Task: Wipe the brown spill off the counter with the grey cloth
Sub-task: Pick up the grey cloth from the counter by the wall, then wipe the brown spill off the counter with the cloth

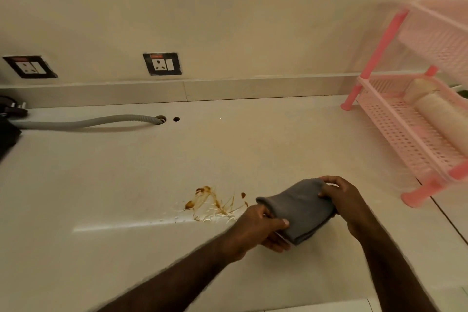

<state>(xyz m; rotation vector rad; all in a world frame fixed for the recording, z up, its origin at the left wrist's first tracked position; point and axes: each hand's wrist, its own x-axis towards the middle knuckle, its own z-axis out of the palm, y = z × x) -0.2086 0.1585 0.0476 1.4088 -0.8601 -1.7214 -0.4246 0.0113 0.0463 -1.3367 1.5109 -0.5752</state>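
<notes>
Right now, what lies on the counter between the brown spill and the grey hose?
Nothing: in the head view the counter is bare between brown spill and grey hose.

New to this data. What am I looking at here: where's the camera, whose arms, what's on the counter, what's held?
There is one picture, from a wide-angle camera worn on a person's head, looking forward and down. No robot: the two bare arms are the wearer's. The left hand and right hand hold a folded grey cloth between them, each with a closed grip on one end. On the pale counter, just left of the cloth, lies the brown spill, not yet wiped. Further back a grey hose runs into a hole. A pink plastic rack stands at the right. Two wall sockets sit above.
</notes>
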